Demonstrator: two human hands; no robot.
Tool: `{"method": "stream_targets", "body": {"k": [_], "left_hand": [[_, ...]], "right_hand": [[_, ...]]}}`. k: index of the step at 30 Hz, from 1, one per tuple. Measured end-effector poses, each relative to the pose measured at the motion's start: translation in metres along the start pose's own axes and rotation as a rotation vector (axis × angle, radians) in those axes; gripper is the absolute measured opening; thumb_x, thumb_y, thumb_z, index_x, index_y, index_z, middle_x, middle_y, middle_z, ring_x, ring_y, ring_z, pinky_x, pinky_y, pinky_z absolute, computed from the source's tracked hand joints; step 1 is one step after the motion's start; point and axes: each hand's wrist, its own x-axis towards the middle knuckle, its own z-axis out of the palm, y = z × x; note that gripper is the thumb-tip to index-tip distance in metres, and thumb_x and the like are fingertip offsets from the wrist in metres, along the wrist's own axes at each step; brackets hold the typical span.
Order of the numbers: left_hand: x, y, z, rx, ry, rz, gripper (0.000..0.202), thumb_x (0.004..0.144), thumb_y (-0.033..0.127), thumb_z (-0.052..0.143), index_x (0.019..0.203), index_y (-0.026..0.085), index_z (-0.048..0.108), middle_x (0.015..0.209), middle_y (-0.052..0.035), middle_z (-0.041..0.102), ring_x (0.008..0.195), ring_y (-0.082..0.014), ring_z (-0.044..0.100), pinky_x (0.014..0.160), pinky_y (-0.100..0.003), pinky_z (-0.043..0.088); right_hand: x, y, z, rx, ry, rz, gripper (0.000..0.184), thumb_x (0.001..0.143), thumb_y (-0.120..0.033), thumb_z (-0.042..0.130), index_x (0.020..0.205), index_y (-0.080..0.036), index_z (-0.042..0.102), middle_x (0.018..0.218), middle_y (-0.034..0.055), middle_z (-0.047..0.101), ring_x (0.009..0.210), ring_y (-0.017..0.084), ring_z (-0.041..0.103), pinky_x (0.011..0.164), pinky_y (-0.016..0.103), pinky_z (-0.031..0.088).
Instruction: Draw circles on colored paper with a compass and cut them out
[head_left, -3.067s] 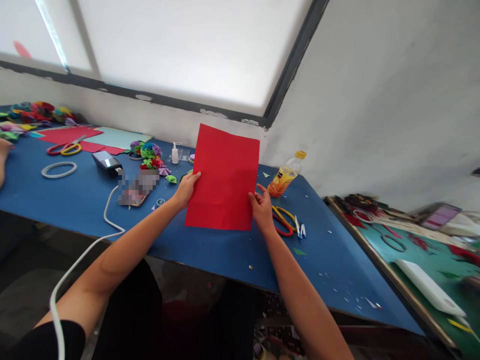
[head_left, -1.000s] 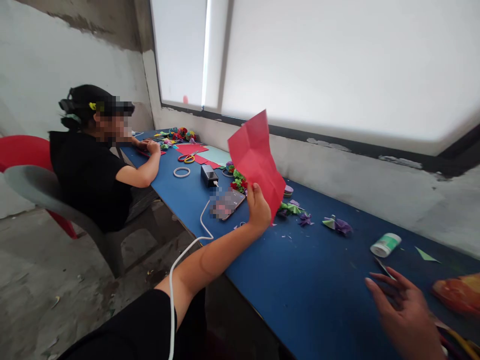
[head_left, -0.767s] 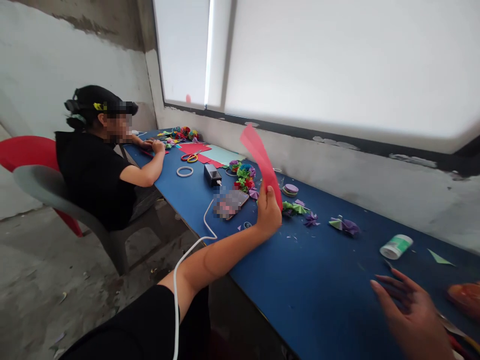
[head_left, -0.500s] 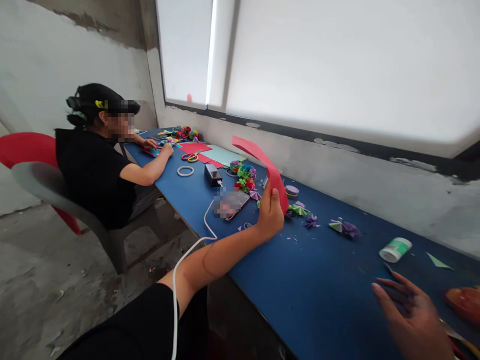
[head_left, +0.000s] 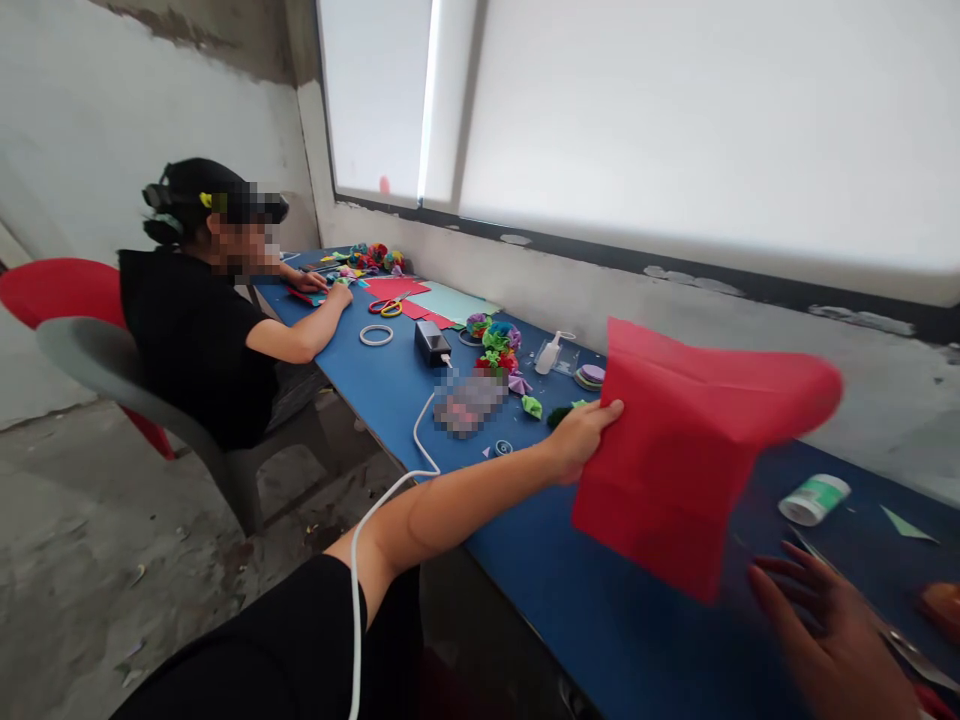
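My left hand (head_left: 581, 440) is closed on the left edge of a red paper sheet (head_left: 660, 460), held up over the blue table (head_left: 555, 590). The sheet is bent, and its right corner curls and blurs. My right hand (head_left: 832, 625) is at the lower right, fingers apart and slightly smeared, with nothing visible in it. Beside its wrist lie scissors (head_left: 919, 655), partly hidden. A white and green bottle (head_left: 814, 500) lies on its side beyond my right fingers. A green paper scrap (head_left: 906, 524) is farther right.
A co-worker (head_left: 195, 330) sits at the far left, both hands on the table. Along the table are paper flowers (head_left: 495, 340), a black device (head_left: 433, 343), a phone (head_left: 471, 405), scissors (head_left: 388, 307), a glue bottle (head_left: 549, 355) and paper discs (head_left: 590, 377). A white cable (head_left: 375, 508) crosses my left arm.
My left hand has moved to the right with the red paper, which has swung round from nearly edge-on to show its broad face. My right hand stays low and open.
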Motion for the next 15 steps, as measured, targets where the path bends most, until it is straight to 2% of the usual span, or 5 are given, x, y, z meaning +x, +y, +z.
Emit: {"method": "stream_targets", "body": {"k": [4, 7, 9, 12, 15], "left_hand": [[-0.001, 0.002, -0.001, -0.023, 0.019, 0.033, 0.023, 0.089, 0.023, 0.046, 0.099, 0.015, 0.066, 0.1, -0.0099, 0.073, 0.103, -0.0263, 0.067, 0.1, -0.043, 0.048], [0.003, -0.001, -0.003, 0.11, 0.062, 0.008, 0.027, 0.091, 0.023, 0.041, 0.103, 0.016, 0.064, 0.102, -0.0089, 0.072, 0.104, -0.0252, 0.067, 0.097, -0.04, 0.05], [0.007, -0.006, -0.005, 0.224, 0.073, -0.041, 0.025, 0.09, 0.023, 0.042, 0.1, 0.016, 0.064, 0.101, -0.009, 0.072, 0.106, -0.0264, 0.065, 0.095, -0.04, 0.05], [0.014, -0.014, -0.011, 0.322, 0.062, -0.112, 0.018, 0.087, 0.022, 0.049, 0.09, 0.014, 0.065, 0.093, -0.0098, 0.072, 0.105, -0.0286, 0.064, 0.095, -0.041, 0.049], [0.022, -0.021, -0.018, 0.402, 0.033, -0.165, 0.018, 0.087, 0.025, 0.052, 0.09, 0.013, 0.065, 0.087, -0.008, 0.071, 0.096, -0.0253, 0.066, 0.089, -0.038, 0.051]], "right_hand": [[-0.001, -0.001, -0.002, 0.029, 0.0, 0.013, 0.043, 0.061, -0.068, 0.063, 0.09, -0.038, 0.053, 0.097, 0.0121, 0.063, 0.102, 0.041, 0.061, 0.079, 0.058, 0.054], [-0.001, -0.002, -0.002, 0.029, -0.012, 0.072, 0.042, 0.062, -0.069, 0.062, 0.09, -0.038, 0.055, 0.103, 0.0118, 0.063, 0.107, 0.04, 0.06, 0.083, 0.056, 0.055], [-0.001, -0.005, 0.0, 0.071, 0.0, 0.141, 0.046, 0.058, -0.068, 0.064, 0.09, -0.036, 0.054, 0.103, 0.0117, 0.063, 0.107, 0.041, 0.06, 0.085, 0.056, 0.054], [0.0, -0.013, 0.003, 0.192, 0.052, 0.259, 0.054, 0.045, -0.055, 0.072, 0.089, -0.033, 0.052, 0.098, 0.01, 0.064, 0.102, 0.039, 0.062, 0.082, 0.051, 0.055], [0.0, -0.018, 0.002, 0.273, 0.117, 0.335, 0.056, 0.035, -0.036, 0.072, 0.087, -0.03, 0.051, 0.091, 0.0059, 0.063, 0.083, 0.028, 0.064, 0.065, 0.036, 0.056]]}}
